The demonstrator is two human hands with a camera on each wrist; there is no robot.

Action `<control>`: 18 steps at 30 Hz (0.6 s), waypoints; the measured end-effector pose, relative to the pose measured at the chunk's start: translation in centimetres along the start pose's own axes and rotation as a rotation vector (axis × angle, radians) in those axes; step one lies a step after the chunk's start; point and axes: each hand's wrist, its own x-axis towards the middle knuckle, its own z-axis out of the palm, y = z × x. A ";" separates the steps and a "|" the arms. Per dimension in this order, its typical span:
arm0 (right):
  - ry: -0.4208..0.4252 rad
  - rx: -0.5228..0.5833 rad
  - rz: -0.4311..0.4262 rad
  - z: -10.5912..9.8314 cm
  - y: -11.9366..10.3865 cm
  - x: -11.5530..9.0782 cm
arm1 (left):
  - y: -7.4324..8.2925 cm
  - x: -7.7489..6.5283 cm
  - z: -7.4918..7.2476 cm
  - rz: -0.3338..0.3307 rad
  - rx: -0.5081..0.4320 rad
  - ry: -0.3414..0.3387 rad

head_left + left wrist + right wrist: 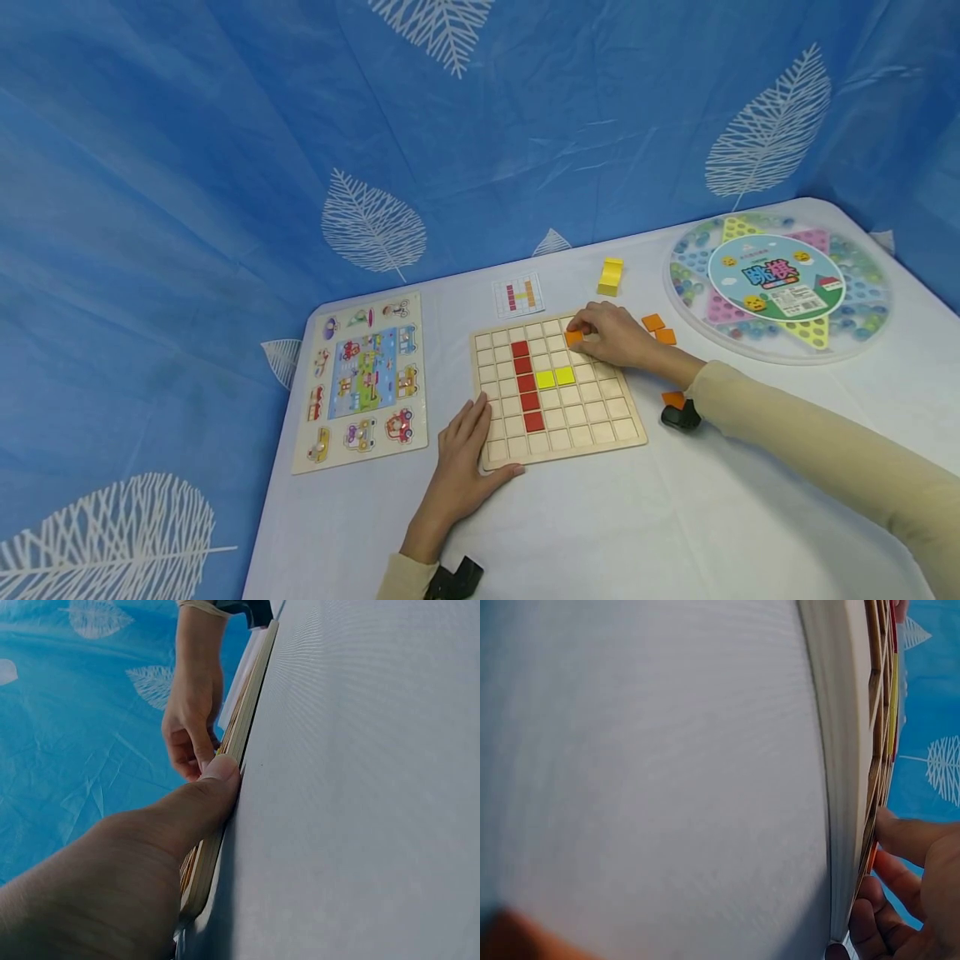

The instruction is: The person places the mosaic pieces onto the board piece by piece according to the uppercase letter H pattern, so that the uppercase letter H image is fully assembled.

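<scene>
Head view: grid board [576, 415] lay flat on the white table [600, 533], in reach of both hands. L hand [461, 465] sat at its 8 o'clock corner, fingers straight & a bit apart along the side, thumb out along the near edge, not wrapped round anything; prob. a brace vs. sliding. R hand [611, 335] was at 1 o'clock, thumb & fingers pinched on an orange tile [573, 338] over the upper-R cells; a fingertip hold prob. suits a thin pc. Red tiles [527, 382] made a column L of ctr, w/ two yellow tiles [545, 380] off its R side. Pattern card [517, 296] lay past the board at 11 o'clock, prob. for easy viewing; loose orange tiles [653, 322] at 2, handy for R hand.

L wrist view: thumb pressed the board's edge, R hand beyond it at 11 o'clock. Couldn't tell what the other L fingers did here.

R wrist view: R fingertips met the board's rim area at 4 o'clock, orange sliver btwn them.
</scene>
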 end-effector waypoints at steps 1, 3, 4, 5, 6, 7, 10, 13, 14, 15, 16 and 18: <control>-0.005 -0.003 0.000 0.0 0.0 0.0 | 0.0 0.0 0.0 0.001 0.002 0.002; -0.015 -0.007 -0.007 -0.1 0.1 -0.1 | -0.1 0.0 0.1 -0.002 0.001 0.000; -0.019 -0.001 -0.012 -0.2 0.1 -0.2 | -0.1 -0.1 0.1 -0.001 0.004 0.000; -0.023 0.009 -0.020 -0.3 0.1 -0.3 | -0.1 -0.1 0.2 0.000 0.004 0.001; -0.024 0.022 -0.029 -0.5 0.1 -0.5 | -0.1 -0.1 0.2 0.002 0.006 0.002; -0.024 0.039 -0.040 -0.8 0.1 -0.8 | -0.2 -0.1 0.3 0.003 0.007 0.002; -0.019 0.089 -0.084 -1.7 0.1 -1.8 | -0.2 -0.1 0.3 0.005 0.005 0.003; -0.012 0.111 -0.136 -2.6 0.5 -3.2 | -0.3 -0.1 0.4 0.008 0.001 0.003; -0.013 0.115 -0.152 -2.9 0.8 -3.7 | -0.3 0.0 0.3 0.008 -0.001 0.003; -0.011 0.118 -0.171 -3.3 1.0 -4.2 | -0.4 0.0 0.3 0.010 -0.002 0.004; -0.015 0.120 -0.183 -3.6 1.3 -4.7 | -0.4 0.0 0.3 0.010 -0.002 0.003; -0.026 0.124 -0.196 -4.2 1.8 -5.9 | -0.4 -0.1 0.3 0.009 0.000 0.002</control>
